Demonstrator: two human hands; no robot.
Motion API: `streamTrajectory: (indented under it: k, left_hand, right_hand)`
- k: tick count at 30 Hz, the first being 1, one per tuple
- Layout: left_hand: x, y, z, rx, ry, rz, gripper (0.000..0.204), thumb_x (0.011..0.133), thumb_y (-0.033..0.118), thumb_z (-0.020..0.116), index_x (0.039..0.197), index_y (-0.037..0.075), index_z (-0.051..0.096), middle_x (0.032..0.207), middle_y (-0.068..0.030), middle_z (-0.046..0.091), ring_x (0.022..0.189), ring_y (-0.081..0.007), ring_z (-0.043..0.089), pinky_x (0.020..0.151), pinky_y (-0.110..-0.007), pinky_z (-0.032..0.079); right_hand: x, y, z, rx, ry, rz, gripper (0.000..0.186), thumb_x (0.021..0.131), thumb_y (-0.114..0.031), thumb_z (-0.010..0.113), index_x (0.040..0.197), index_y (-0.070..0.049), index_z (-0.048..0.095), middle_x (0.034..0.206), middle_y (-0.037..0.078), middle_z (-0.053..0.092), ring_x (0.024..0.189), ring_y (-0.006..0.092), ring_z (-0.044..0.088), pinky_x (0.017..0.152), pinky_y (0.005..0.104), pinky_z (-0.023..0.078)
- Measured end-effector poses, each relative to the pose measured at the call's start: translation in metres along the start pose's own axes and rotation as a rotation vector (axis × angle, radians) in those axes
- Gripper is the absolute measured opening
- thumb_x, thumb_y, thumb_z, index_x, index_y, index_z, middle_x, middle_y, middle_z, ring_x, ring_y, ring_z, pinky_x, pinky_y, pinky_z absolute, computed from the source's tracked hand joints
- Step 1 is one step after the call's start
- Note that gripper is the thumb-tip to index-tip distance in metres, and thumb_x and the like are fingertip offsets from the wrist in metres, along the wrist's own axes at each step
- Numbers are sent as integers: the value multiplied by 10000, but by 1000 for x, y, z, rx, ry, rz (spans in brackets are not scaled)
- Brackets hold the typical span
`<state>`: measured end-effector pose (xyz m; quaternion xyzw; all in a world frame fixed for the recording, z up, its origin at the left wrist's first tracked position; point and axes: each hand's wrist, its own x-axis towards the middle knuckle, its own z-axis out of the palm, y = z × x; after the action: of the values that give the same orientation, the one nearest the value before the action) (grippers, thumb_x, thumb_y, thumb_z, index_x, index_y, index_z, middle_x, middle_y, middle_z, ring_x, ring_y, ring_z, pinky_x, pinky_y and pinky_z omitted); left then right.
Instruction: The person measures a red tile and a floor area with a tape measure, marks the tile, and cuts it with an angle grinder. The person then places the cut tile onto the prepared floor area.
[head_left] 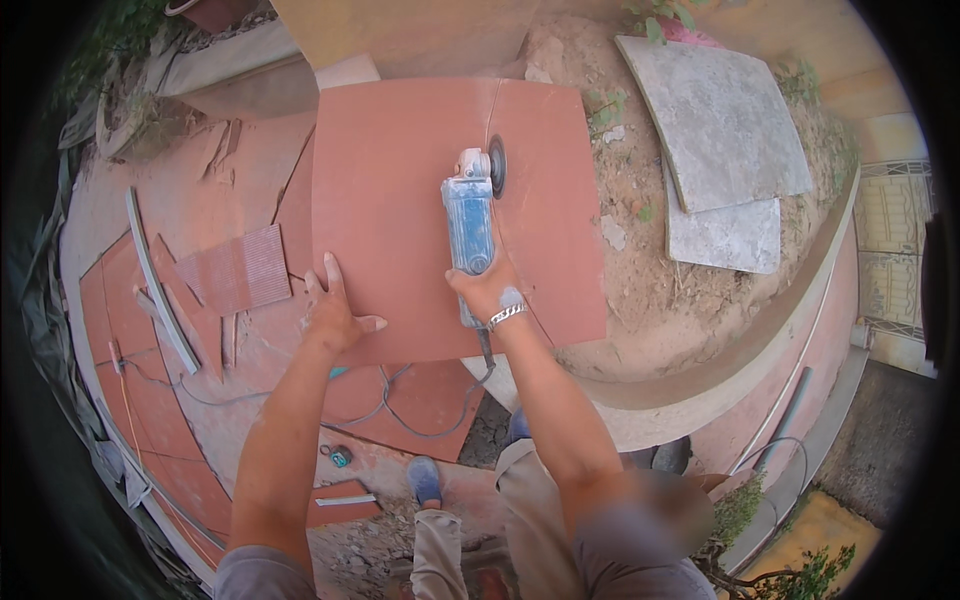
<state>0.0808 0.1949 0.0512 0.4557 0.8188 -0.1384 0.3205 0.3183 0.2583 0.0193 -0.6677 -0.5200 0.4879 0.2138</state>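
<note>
A large red tile (390,180) lies in front of me, its right end over bare soil. My right hand (485,290) is wrapped round the lower body of a blue angle grinder (468,222), which is coated with pale dust. The dark cutting disc (498,167) stands on edge at a thin line that runs the length of the tile, right of its middle. Whether the disc is turning I cannot tell. My left hand (335,312) rests at the tile's lower left edge, fingers spread, holding nothing.
The grinder's cord (430,434) loops below the tile and off to the left. Two grey slabs (725,130) lie on the soil at the right, inside a curved concrete kerb (690,400). Tile offcuts (240,270) and a metal strip (160,285) lie left. A tape measure (341,456) sits near my feet.
</note>
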Motion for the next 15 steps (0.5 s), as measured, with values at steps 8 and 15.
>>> streamTrajectory:
  k: [8,15]
  left_hand:
    - [-2,3,-4,0,-34,-30,1437,684,459,936,1649,168,-88,1671,-311,29,1475,-457,364,1150,-523,425]
    - [-3,3,-2,-21,-18,-12,1471,659,414,961,1647,153,-97,1656,-359,36,1474,-501,338,1175,-508,394]
  right_hand:
    - [-14,5,-7,2,-51,58,749,721,-306,799,1296,85,521,1162,268,698,1059,360,707,936,414,557]
    - [-16,7,-9,53,3,-56,789,718,-304,799,1334,92,504,1188,276,693,1086,372,700,953,411,553]
